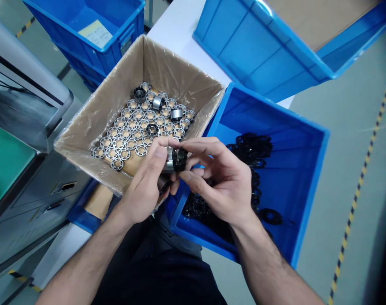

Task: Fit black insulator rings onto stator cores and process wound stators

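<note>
My left hand [148,178] is closed around a silver stator core [169,161], above the near right edge of a cardboard box. A black slotted plastic ring [180,159] sits against the core's right end, and the fingertips of my right hand [221,178] pinch it. Below the core, a second dark round part [164,184] shows at my left fingers, partly hidden. In the plastic-lined cardboard box [97,101] stand rows of silver stator cores [138,114]. A few cores there carry black rings, and two of these lie on their sides [176,114].
A blue bin [294,169] at the right holds a heap of black plastic rings [253,148]. Another blue bin [237,46] with cardboard stands behind it. Stacked blue crates [85,46] are at the back left. A grey machine [53,182] with a green surface flanks the box.
</note>
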A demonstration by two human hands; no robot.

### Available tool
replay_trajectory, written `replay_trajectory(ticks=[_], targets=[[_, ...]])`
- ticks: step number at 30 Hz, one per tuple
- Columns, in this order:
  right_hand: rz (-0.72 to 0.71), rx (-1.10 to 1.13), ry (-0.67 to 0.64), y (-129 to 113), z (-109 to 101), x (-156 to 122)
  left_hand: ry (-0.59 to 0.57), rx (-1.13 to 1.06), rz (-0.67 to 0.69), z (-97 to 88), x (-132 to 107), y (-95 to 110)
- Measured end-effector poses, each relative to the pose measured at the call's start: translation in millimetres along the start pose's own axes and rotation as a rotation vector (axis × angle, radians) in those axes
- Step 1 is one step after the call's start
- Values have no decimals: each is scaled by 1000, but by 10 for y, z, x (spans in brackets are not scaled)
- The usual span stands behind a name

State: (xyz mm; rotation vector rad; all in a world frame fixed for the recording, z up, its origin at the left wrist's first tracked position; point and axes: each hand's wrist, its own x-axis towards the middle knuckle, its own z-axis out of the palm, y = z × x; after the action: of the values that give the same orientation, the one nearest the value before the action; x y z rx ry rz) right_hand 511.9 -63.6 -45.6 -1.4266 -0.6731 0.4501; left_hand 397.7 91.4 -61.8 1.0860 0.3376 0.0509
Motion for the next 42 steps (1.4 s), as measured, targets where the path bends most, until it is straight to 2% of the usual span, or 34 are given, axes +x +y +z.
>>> replay_trajectory(ticks=[13, 20, 26, 29, 32, 33, 35, 37, 39, 42], targets=[[25, 8, 20, 10, -17, 24, -5, 19, 2, 65, -5, 95], [14, -11, -20, 53, -79, 14, -12, 15, -19, 77, 0, 127], [60, -43, -19, 83, 11, -2, -15, 55, 22, 45, 2, 93], [123, -1, 5, 151, -117, 54, -6, 298, 160, -81, 36, 219], [253, 248, 121, 228, -459, 139, 29, 883, 228, -289, 88, 412], [281, 322, 151, 244, -578, 161, 1, 1097, 202, -359, 104, 462], [311, 371, 131, 248, -737, 184, -116, 1427, 99, -474, 133, 522], [337, 343, 83, 206, -738, 177, -192, 1553, 10, -535, 152, 539], [392, 365, 54, 123, -594, 154, -112, 1484, 11, -531, 163, 542], [479, 488, 45, -20, -289, 119, 76, 1068, 103, -404, 179, 543]])
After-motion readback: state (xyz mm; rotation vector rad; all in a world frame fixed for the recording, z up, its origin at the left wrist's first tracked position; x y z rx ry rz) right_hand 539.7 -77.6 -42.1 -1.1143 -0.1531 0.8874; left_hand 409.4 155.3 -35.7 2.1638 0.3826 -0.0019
